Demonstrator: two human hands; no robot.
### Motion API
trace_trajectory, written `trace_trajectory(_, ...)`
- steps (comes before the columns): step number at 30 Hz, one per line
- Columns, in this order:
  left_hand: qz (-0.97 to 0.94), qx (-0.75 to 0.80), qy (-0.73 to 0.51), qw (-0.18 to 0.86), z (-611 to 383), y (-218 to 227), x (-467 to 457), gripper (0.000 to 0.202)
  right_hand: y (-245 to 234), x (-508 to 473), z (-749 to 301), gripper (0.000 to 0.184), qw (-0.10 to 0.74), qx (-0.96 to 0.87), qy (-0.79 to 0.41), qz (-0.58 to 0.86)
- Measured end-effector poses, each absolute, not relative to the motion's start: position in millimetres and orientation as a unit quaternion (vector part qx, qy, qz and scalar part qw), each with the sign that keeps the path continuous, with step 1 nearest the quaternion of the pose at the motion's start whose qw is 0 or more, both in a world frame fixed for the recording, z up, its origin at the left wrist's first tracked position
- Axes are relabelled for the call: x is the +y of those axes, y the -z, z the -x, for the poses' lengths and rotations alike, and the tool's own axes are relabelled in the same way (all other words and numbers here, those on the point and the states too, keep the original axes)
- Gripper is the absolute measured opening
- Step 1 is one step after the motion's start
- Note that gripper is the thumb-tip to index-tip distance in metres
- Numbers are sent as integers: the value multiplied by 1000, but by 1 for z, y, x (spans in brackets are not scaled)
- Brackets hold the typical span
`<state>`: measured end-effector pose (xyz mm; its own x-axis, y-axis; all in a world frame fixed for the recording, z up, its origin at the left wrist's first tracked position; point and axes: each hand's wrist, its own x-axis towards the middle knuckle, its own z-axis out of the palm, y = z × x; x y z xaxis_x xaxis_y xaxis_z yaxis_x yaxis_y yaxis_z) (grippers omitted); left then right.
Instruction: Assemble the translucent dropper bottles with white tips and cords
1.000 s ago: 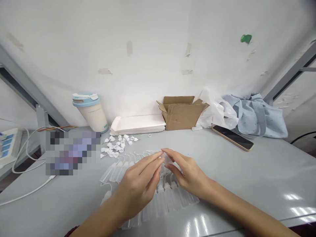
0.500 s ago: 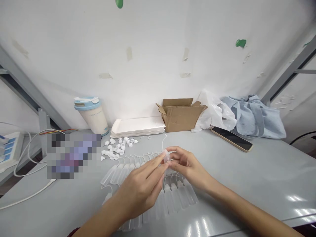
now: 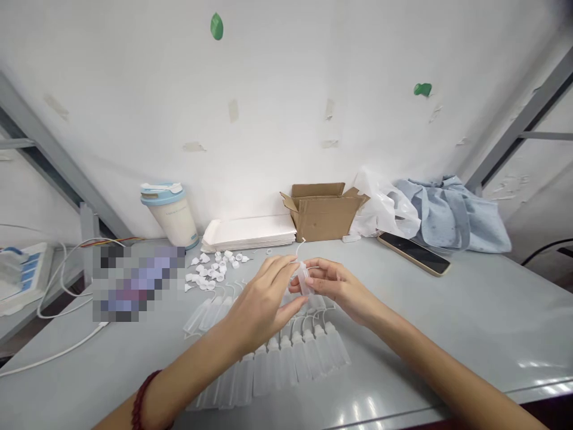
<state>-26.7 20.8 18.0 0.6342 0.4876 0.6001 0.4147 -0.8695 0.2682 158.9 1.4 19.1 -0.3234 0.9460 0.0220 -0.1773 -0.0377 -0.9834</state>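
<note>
A small translucent plastic squeeze bottle (image 3: 304, 279) with a thin curved tube at its top is held up in front of me. My right hand (image 3: 333, 283) is closed on it, thumb and fingers pinching its body. From the left, my left hand (image 3: 268, 292) reaches to the bottle's top. Its fingers are stretched out at the cap, with the thumb spread apart lower down; whether the fingertips touch is hard to make out. Beneath my hands lie rows of similar bottles (image 3: 273, 364) with curved tubes, some hidden by the left hand and forearm.
White caps (image 3: 210, 272) lie in a loose pile at the left. Behind stand a tumbler (image 3: 172, 218), a stack of white sheets or packets (image 3: 253, 232), an open cardboard box (image 3: 324, 218), a plastic bag (image 3: 385, 206) and a blue cloth bag (image 3: 465, 221). A phone (image 3: 414, 254) lies at right.
My left thumb has come away from the fingers, so that hand has opened around the bottle's top. The right hand still holds the bottle. The view has shifted slightly.
</note>
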Motion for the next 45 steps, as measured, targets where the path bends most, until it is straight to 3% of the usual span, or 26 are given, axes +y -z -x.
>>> trace_trajectory(8, -913, 211, -346, 42, -15, -32, 43, 34, -29, 18, -198, 24, 446, -549, -610, 355)
trace_trajectory(15, -926, 195, -317, 66, -36, -17, 39, 27, -32, 23, -233, 20, 246, -608, -609, 446)
trace_trajectory(23, -939, 250, -186, 142, -40, -7, 37, 22, -25, 28, -231, 17, 125, -659, -537, 511)
trace_trajectory(39, -924, 294, -178, 165, -36, -6, 35, 28, -11, 34, -227, 14, 119, -671, -522, 513)
trace_trajectory(45, -883, 401, -214, 119, -5, -15, 63, 25, -7, 43, -233, 19, 152, -688, -392, 591)
